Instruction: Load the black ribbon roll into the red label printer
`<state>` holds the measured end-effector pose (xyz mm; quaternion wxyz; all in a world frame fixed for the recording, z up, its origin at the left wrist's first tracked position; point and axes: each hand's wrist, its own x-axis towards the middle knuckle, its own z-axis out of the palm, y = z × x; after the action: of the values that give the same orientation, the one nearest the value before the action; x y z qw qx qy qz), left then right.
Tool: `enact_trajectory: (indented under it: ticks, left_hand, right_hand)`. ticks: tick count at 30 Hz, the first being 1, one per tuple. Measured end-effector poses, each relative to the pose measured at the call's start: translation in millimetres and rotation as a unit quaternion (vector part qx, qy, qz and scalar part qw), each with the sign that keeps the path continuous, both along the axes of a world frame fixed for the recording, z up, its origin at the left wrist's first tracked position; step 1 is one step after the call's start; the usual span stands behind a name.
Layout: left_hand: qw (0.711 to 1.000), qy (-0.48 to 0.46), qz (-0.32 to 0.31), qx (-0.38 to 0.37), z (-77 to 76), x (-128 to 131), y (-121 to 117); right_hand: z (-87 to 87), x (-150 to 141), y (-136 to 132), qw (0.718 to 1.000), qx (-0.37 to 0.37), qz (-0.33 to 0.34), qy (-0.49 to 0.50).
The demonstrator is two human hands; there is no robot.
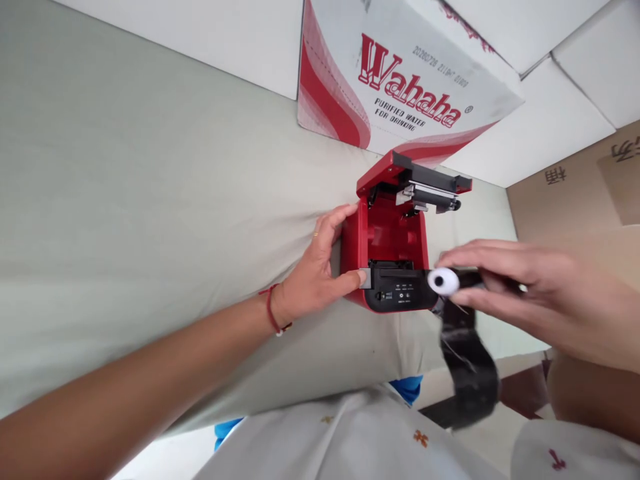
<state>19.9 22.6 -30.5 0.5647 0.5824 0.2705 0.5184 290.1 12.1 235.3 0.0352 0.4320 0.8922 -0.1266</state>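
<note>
A small red printer [351,250] stands on the cloth-covered table with its lid [383,175] raised, so the hollow inside shows. A roller and metal clips sit under the lid. My left hand [320,267] grips the printer's left side, thumb on the grey tab at the front panel's corner and fingers along the red wall. Just right of the front panel, my right hand [520,283] pinches a roll of black ribbon with a white round end [444,282] facing me. From it a loose black strip [467,367] hangs down past the table edge, blurred by motion.
Behind the printer stands a white and red water carton [400,80]. A brown cardboard box [575,187] is at the right. Pale green cloth [150,173] covers the table, which meets a white tiled wall [200,33]. My clothed lap [350,440] lies below the front edge.
</note>
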Motion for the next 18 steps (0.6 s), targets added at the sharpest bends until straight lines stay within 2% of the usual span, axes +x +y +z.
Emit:
enact_trajectory:
  ticks: [3, 5, 7, 10, 18]
  left_hand:
    - [1.0, 0.001, -0.001, 0.006, 2.0, 0.5, -0.1]
    - [1.0, -0.003, -0.003, 0.007, 3.7, 0.2, -0.5]
    - [1.0, -0.004, -0.002, 0.009, 4.3, -0.5, -0.9]
    - [1.0, 0.002, 0.0, 0.014, 3.4, -1.4, -0.9]
    - [1.0, 0.005, 0.005, 0.017, 1.9, -2.5, -1.4]
  right_hand:
    - [-31.7, -31.2, 11.9, 0.999, 0.031, -0.014, -0.011]
    - [-51.3, -49.2, 19.0, 0.995, 0.059, -0.04, -0.068]
    - [-64.4, -64.9, 25.2, 0.985, 0.063, -0.072, -0.142]
    - [-74.4, -81.3, 34.0, 0.97, 0.061, -0.108, -0.208]
    - [-104.5, -79.9, 56.2, 0.989, 0.027, -0.111, -0.093]
